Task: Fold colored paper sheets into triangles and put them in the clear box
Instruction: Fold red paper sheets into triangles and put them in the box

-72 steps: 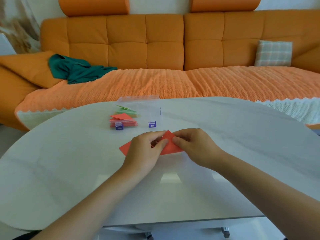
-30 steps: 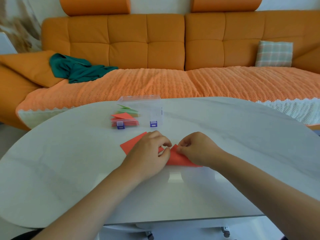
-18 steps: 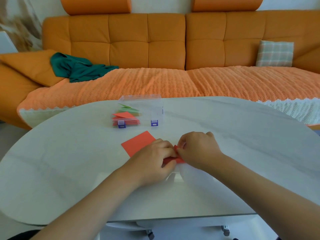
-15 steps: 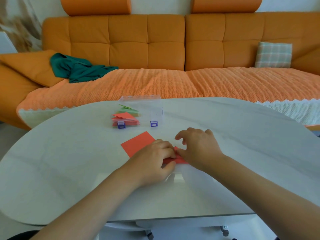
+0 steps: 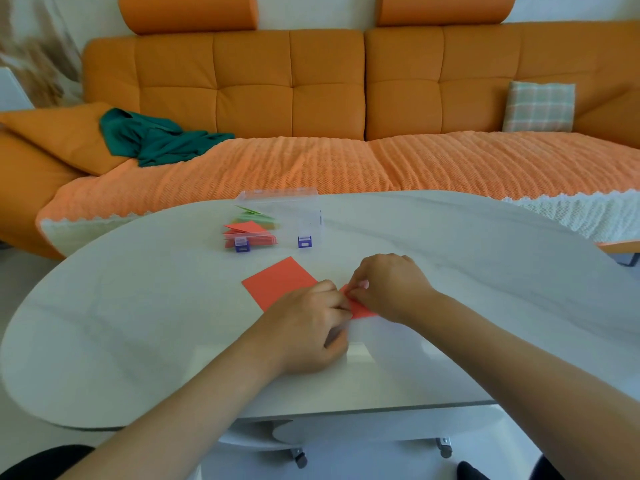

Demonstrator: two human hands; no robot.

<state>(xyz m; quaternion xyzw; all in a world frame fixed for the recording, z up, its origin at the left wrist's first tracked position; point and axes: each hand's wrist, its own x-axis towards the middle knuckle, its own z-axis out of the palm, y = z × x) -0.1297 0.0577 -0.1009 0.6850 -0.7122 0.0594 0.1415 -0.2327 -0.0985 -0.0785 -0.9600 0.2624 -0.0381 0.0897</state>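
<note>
A flat red paper sheet (image 5: 278,284) lies on the white table (image 5: 138,323). Just right of it, a folded red paper (image 5: 360,309) shows between my hands, mostly hidden by them. My left hand (image 5: 304,330) rests with curled fingers on its left part. My right hand (image 5: 388,287) pinches its upper edge with fingertips. The clear box (image 5: 308,216) with purple latches stands open behind, holding several red and green folded triangles (image 5: 249,230).
An orange sofa (image 5: 346,98) runs along the far side of the table, with a green cloth (image 5: 156,140) at left and a checked cushion (image 5: 538,107) at right. The table's front edge lies close below my forearms.
The folded paper has come off the flat sheet toward me and to the right. My right hand's fingers, briefly spread, have curled back onto the fold.
</note>
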